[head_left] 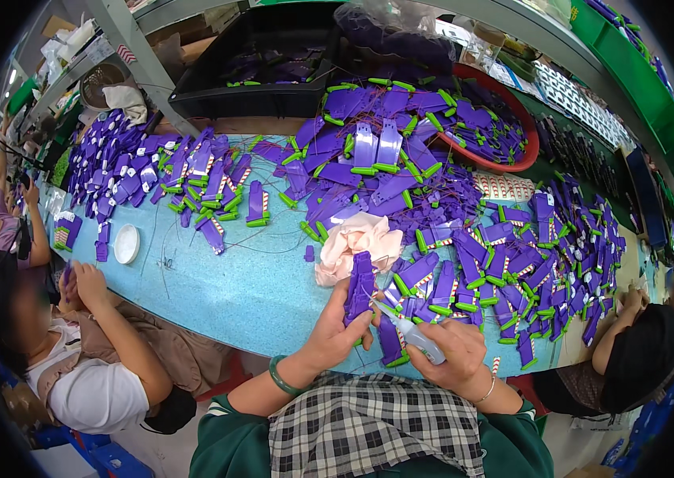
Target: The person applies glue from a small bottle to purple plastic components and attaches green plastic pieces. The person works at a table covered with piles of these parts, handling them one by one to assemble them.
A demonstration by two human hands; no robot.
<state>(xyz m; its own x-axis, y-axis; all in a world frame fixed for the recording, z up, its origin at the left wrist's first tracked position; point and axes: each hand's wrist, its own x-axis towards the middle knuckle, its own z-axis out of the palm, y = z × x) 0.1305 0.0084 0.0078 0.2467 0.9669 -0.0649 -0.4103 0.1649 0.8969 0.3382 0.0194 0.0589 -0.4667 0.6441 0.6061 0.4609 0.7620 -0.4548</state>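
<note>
A black tray (257, 95) at the table's (217, 279) far edge holds purple parts; beside it, a red basin (524, 135) overflows with more. At the near edge, the left hand (335, 331) pinches a purple part (359, 287) upright; the right hand (456, 354) wraps a small squeeze bottle (415, 338).

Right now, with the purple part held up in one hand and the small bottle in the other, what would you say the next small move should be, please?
Probably bring the nozzle the last bit onto the part. The left hand holds the purple part upright over the blue table, and the right hand grips the small bottle with its tip pointing at the part's lower edge, seemingly just short of it.
</note>
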